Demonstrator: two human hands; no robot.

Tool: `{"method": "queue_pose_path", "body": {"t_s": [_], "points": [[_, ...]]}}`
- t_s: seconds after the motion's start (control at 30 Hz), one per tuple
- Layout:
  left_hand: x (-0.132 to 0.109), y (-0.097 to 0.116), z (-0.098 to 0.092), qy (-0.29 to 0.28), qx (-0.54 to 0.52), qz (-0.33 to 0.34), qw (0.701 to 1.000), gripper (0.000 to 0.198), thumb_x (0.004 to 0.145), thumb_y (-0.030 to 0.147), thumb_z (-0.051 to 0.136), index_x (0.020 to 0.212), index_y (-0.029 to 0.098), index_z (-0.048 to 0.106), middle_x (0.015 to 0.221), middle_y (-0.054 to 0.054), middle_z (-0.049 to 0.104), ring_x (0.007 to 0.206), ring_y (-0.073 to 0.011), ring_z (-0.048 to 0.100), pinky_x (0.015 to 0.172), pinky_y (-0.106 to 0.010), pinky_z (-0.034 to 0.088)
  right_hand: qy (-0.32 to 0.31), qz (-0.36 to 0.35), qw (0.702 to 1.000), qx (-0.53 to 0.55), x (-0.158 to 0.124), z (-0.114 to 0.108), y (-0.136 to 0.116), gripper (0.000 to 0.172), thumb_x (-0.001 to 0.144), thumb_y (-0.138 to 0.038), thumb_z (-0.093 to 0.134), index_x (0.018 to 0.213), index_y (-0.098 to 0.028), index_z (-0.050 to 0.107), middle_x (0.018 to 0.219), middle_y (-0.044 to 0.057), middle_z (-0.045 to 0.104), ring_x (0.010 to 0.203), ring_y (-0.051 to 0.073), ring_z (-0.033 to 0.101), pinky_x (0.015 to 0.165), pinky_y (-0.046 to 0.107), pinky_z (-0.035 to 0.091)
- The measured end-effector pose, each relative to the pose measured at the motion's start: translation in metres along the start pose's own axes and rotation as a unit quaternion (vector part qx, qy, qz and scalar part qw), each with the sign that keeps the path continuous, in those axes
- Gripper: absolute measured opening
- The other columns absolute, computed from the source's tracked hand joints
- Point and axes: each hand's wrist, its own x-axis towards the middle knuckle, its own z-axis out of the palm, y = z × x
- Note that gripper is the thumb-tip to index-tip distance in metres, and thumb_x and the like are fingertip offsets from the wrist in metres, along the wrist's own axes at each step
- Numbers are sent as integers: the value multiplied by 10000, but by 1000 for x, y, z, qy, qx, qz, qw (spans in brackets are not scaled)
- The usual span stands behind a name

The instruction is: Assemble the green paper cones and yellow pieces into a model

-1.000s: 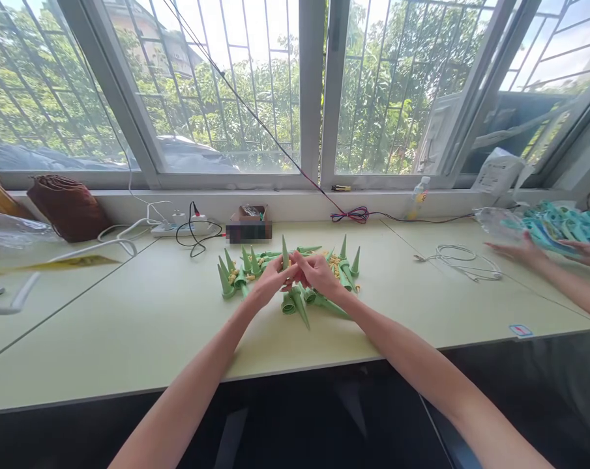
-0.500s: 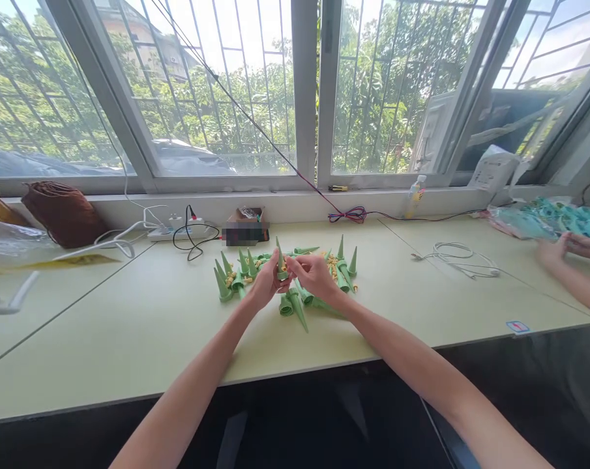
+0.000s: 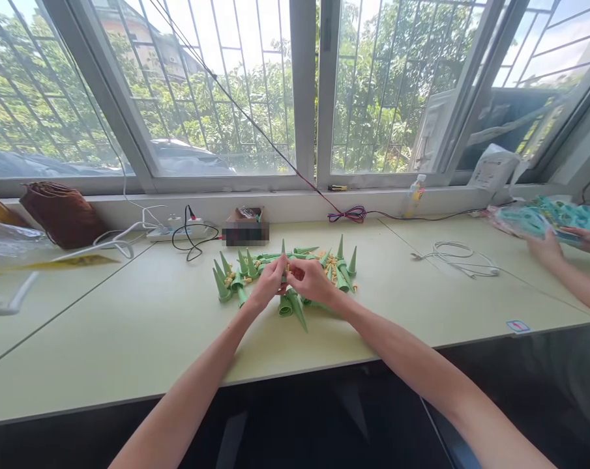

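My left hand [image 3: 268, 284] is closed round a green cone [image 3: 283, 247], whose tip points up above the fingers. Touching it from the right, my right hand [image 3: 310, 279] has its fingers pinched at the cone's side, around something small and yellowish that is mostly hidden. Several green cones and hollow green tubes surround both hands, some upright and some lying down. One tube [image 3: 285, 306] shows its open end just below my hands, beside a cone [image 3: 298, 314] lying on its side. Small yellow pieces [image 3: 330, 264] are heaped among the green parts.
Behind the green parts stand a small box [image 3: 246, 228] and a power strip [image 3: 191, 228] with cables. A white cable [image 3: 463, 257] lies coiled on the table [image 3: 407, 312]. At the far right, another person's hands [image 3: 546, 251] touch teal items in plastic. A bottle [image 3: 414, 195] stands near the window.
The cone in my left hand has shifted slightly right and my fingers now cover more of it. My right fingers press closer to it. The other person's hands have moved left.
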Motion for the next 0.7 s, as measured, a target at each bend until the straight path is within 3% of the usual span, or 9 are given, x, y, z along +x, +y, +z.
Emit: {"method": "queue_pose_path", "body": {"t_s": [0.5,0.7], "points": [[3,0,2,20,7,15,1000,529,778,688,579,674,202,398,519,76,252,384,-45,221,356,-196,166,-1,18,1000,-3,1,0,1,212,825,-267,500,641,-195,422,574,-43,468,532,88,373,556,217,322],[7,-2,-3,63,18,36,997,456,854,632,512,772,184,513,563,41,435,382,-52,302,349,-185,210,20,29,999,-14,5,-5,6,372,939,-426,449,684,-177,556,591,-22,530,529,93,398,564,227,320]]}}
